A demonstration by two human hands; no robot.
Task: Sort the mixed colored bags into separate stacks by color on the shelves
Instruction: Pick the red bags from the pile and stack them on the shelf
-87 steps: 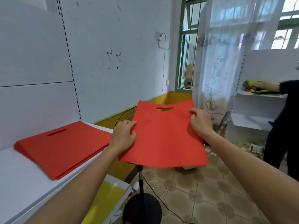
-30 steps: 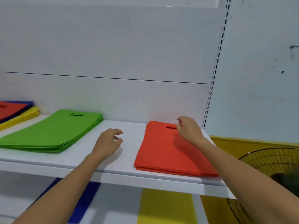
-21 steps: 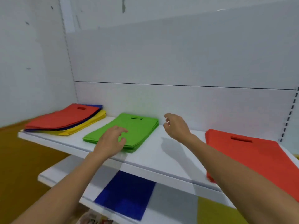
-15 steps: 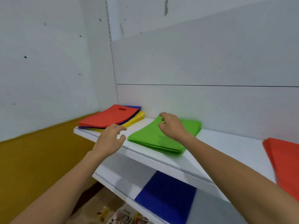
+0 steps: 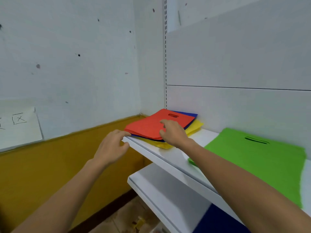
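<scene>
One paper note [image 5: 20, 126] with a boxed cross hangs on the wall at far left, apart from the work. Next comes the left hand [image 5: 111, 147], its fingers loosely bent and holding nothing, the fingertips at the left corner of the upper shelf [image 5: 168, 155], just by the edge of the mixed pile. That pile sits in the shelf's back left corner: a red bag [image 5: 148, 126] on top, a blue bag [image 5: 191, 114] showing under it, a yellow bag [image 5: 196, 127] lowest. The right hand [image 5: 174, 134] lies on the red bag near its front edge, fingers curled and thumb at the rim; whether it already pinches the fabric I cannot tell. Further right, well apart, lies the green stack [image 5: 260, 158].

The step in hand looks like taking off the red bag. To do it well, the thumb should slip under the red layer alone, while the left hand steadies the blue and yellow beneath so they do not drag along. Thin fabric likely clings, so peel from the front edge, lift flat, and check that only one layer comes.
</scene>
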